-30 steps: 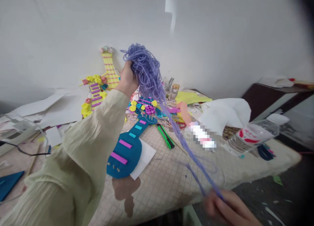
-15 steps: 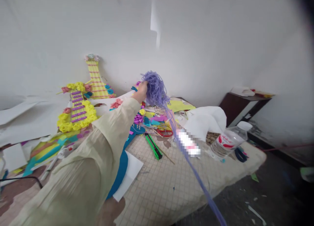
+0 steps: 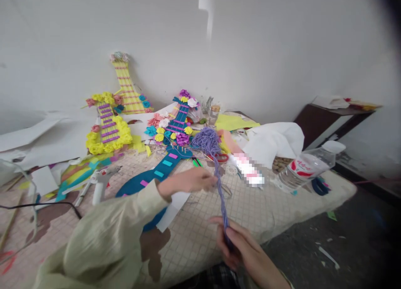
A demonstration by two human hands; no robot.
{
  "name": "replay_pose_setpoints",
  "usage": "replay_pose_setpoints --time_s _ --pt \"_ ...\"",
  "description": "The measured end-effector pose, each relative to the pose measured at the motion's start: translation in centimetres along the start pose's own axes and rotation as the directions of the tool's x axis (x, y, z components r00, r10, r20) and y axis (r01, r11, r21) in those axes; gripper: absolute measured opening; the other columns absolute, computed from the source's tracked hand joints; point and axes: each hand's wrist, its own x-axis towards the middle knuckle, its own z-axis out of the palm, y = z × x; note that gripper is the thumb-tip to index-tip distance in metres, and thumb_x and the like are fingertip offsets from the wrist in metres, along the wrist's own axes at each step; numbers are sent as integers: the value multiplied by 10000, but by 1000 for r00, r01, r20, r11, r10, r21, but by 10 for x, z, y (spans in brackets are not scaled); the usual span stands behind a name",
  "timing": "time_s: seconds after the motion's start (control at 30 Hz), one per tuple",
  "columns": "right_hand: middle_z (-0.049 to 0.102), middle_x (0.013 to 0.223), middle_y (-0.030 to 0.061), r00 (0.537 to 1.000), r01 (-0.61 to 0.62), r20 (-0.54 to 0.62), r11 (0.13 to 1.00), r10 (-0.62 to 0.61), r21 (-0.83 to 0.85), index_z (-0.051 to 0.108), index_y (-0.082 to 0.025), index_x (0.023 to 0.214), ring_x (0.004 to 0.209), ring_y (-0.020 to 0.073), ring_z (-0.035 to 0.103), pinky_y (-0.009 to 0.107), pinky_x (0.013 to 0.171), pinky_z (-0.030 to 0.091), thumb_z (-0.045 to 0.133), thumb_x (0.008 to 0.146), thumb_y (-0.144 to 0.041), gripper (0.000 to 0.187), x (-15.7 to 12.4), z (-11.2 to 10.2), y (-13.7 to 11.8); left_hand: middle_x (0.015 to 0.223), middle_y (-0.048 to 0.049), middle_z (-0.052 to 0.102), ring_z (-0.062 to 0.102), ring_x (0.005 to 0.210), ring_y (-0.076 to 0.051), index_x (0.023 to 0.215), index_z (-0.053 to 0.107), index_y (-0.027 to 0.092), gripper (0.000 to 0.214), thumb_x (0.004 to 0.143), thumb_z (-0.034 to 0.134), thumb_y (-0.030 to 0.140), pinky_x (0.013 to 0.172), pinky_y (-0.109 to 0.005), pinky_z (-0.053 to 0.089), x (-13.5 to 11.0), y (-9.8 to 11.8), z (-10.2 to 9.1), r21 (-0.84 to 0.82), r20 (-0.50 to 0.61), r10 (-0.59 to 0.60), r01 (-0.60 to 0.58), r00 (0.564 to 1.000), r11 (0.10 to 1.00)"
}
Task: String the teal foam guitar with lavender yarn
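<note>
Purple yarn bundle (image 3: 206, 140), a single tangled clump of thin strands, lies on the table (image 3: 275, 205), which has a beige checked cover. It sits just in front of the flower-trimmed craft guitars. From the clump one twisted tail of strands runs down towards the near edge.

The right hand (image 3: 242, 249) holds the lower end of that tail, its fingers curled closed around it. The left hand (image 3: 188, 182), in a pale cream sleeve, reaches across from the left. Its fingers (image 3: 210, 180) are drawn narrow and meet the tail about halfway along. The blur hides whether they actually pinch it.

Four foam guitars are in view. Two yellow ones lean against the white wall, one ringed with yellow roses (image 3: 106, 130) and one showing mainly its long neck (image 3: 125, 84). One teal guitar with mixed paper flowers (image 3: 178, 120) is propped behind the clump. One plain teal guitar with pink and turquoise bars (image 3: 158, 172) lies flat, partly under the left arm and over a white sheet of paper (image 3: 175, 205).

One clear plastic bottle with a red label (image 3: 305, 168) lies on its side near the right edge. Beside it is one crumpled white sheet (image 3: 275, 140). One pair of red-handled scissors (image 3: 221, 157) lies just right of the yarn.
</note>
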Motion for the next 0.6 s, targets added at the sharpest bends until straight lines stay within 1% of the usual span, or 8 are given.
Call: replay_pose_setpoints --time_s 0.07,0.13,0.23,0.33,0.37,0.43,0.5,0.6 --pt "434 656 -40 1000 21 -15 999 -22 -45 490 -204 909 466 52 341 201 458 313 381 867 -428 252 9 10 -3 524 1 564 489 499 -108 563 622 164 425 827 420 429 482 -226 355 -25 2 19 125 153 4 -23 988 992" --pt "447 647 -32 1000 19 2 989 -19 -146 471 -185 773 478 59 361 210 480 333 364 875 -413 271 19 20 -8 487 20 494 420 467 -91 545 577 154 402 816 443 418 439 -218 299 -40 4 29 167 189 3 -35 982 985" --pt "514 684 -6 991 61 133 926 -12 -373 504 -178 732 562 86 452 235 574 384 354 883 -373 288 28 30 -19 593 4 549 476 553 -103 634 586 146 305 809 466 365 486 -204 352 -53 9 27 48 108 -29 24 994 999" --pt "598 815 28 931 255 362 791 -46 -555 601 -186 828 769 140 537 278 736 401 423 857 -351 244 31 25 -31 653 -14 579 520 627 -117 732 599 146 289 838 423 349 595 -221 411 -67 17 11 -63 -45 -49 46 998 997" --pt "615 868 37 920 290 389 759 -53 -583 618 -192 883 824 155 545 288 765 400 436 851 -354 246 33 20 -33 613 -3 558 506 596 -112 753 600 149 291 842 417 357 587 -224 406 -74 19 5 -69 -99 -57 50 993 996" --pt "632 941 51 950 261 301 733 -82 -628 619 -203 979 869 174 560 301 764 414 433 850 -371 282 38 4 -34 545 22 506 460 528 -104 805 604 160 298 844 410 383 547 -226 381 -89 21 -4 -61 -189 -95 85 977 994" --pt "645 945 59 983 179 96 724 -155 -666 617 -205 997 863 186 574 313 740 432 445 839 -382 293 48 -14 -31 522 27 479 441 513 -110 826 607 171 315 847 395 403 530 -233 364 -104 18 -8 -39 -255 -127 121 959 992" --pt "661 869 61 952 139 -84 664 -293 -735 633 -192 913 785 190 586 319 680 445 498 796 -356 243 71 -39 -26 529 17 477 466 551 -129 731 597 181 324 841 396 411 557 -245 373 -121 5 -3 10 -334 -153 165 930 986"
